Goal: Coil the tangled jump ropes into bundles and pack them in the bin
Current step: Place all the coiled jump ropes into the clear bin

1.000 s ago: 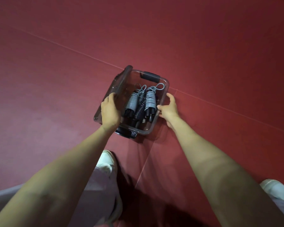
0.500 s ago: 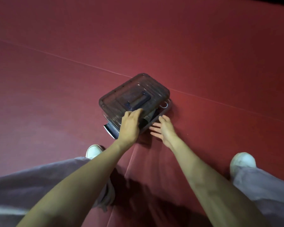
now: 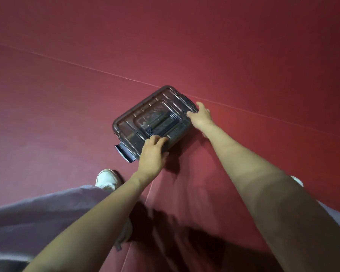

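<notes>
A smoky clear plastic bin [image 3: 130, 122] sits on the red floor with its lid [image 3: 155, 118] lying flat on top. The coiled jump ropes inside are hidden under the lid. My left hand [image 3: 152, 152] presses on the lid's near edge with its fingers laid flat. At the bin's right side my right hand [image 3: 200, 116] rests with its fingers on the lid's rim near the far right corner. A dark latch [image 3: 124, 152] sticks out open at the near left end, and another latch [image 3: 186, 99] shows at the far end.
Red matted floor [image 3: 67, 95] spreads all around, crossed by thin pale seam lines. My white shoe [image 3: 106, 179] and grey trouser leg [image 3: 37, 216] lie at the lower left, and another shoe [image 3: 297, 180] peeks out at the right.
The lid swung from standing open to lying shut on the bin, hiding the ropes. My left hand moved to the near edge and my right hand reached up to the far right corner.
</notes>
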A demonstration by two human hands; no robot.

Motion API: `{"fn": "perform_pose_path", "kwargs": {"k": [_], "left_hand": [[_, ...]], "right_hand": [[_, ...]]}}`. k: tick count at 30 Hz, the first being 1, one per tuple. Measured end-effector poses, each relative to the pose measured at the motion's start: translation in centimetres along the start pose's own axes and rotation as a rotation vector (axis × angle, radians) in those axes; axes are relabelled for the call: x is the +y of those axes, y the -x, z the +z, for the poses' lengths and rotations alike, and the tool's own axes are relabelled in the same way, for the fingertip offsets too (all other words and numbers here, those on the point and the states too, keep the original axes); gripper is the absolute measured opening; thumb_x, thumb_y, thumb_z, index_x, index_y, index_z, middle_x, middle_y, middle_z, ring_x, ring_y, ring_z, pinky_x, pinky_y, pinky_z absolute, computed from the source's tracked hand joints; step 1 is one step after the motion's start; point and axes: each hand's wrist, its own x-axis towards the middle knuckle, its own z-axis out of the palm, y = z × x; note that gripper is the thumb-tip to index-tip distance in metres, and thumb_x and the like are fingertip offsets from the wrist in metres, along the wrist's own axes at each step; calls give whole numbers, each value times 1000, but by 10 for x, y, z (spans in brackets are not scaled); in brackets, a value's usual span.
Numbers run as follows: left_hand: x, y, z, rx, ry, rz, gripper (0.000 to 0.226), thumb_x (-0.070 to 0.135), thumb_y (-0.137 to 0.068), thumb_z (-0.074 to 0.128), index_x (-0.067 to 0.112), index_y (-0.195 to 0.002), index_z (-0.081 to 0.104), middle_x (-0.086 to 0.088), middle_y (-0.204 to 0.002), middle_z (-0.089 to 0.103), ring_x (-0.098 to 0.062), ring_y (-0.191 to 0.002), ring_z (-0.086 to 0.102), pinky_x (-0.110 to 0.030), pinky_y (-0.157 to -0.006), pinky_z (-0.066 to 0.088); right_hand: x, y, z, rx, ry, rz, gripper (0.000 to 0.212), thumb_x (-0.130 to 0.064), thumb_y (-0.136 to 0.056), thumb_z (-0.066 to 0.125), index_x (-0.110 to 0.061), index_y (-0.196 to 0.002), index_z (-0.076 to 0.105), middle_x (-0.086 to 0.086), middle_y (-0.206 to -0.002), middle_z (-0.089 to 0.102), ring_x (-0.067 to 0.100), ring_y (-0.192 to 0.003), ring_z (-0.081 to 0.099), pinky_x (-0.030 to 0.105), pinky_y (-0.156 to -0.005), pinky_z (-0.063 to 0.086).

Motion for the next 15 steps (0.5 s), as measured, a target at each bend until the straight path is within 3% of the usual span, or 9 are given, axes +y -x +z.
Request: {"fn": "perform_pose_path", "kwargs": {"k": [4, 7, 8, 10, 15], "left_hand": [[1, -5, 3, 94, 6, -149, 33, 39, -88, 66, 13, -108, 66, -6, -110, 58, -28, -105, 51, -37, -90, 40], [-4, -12, 7, 140, -78, -119, 56, 44, -84, 69, 13, -129, 56, -11, -137, 47, -35, -129, 36, -47, -111, 26], [-4, -14, 8, 99, -86, -135, 66, 49, -84, 67, 16, -139, 48, -13, -150, 34, -36, -139, 24, -51, -117, 13], [-5, -17, 10, -9, -137, -184, 76, 60, -86, 57, 26, -149, 33, -10, -161, 8, -30, -148, 2, -49, -117, -8], [-10, -21, 11, -51, -188, -176, 71, 57, -88, 55, 33, -150, 30, -9, -162, 2, -29, -149, -2, -50, -117, -9]], "right_hand": [[-1, -27, 6, 13, 45, 0, 50, -26, -97, 52, -19, -144, 40, 14, -143, 44, 32, -129, 45, 37, -108, 36], [0, -43, 9, 26, 23, 20, 57, -28, -95, 56, -22, -147, 33, 14, -150, 34, 33, -136, 36, 42, -111, 33], [1, -48, 9, 20, -18, 32, 63, -30, -94, 59, -23, -149, 29, 14, -152, 31, 32, -138, 34, 43, -112, 32], [2, -56, 10, -48, -164, 69, 78, -31, -88, 68, -21, -152, 23, 12, -152, 32, 31, -136, 38, 44, -110, 36], [10, -69, 17, -74, -440, 181, 97, -16, -75, 82, -23, -151, 22, 11, -149, 39, 30, -127, 49, 50, -104, 44]]}}
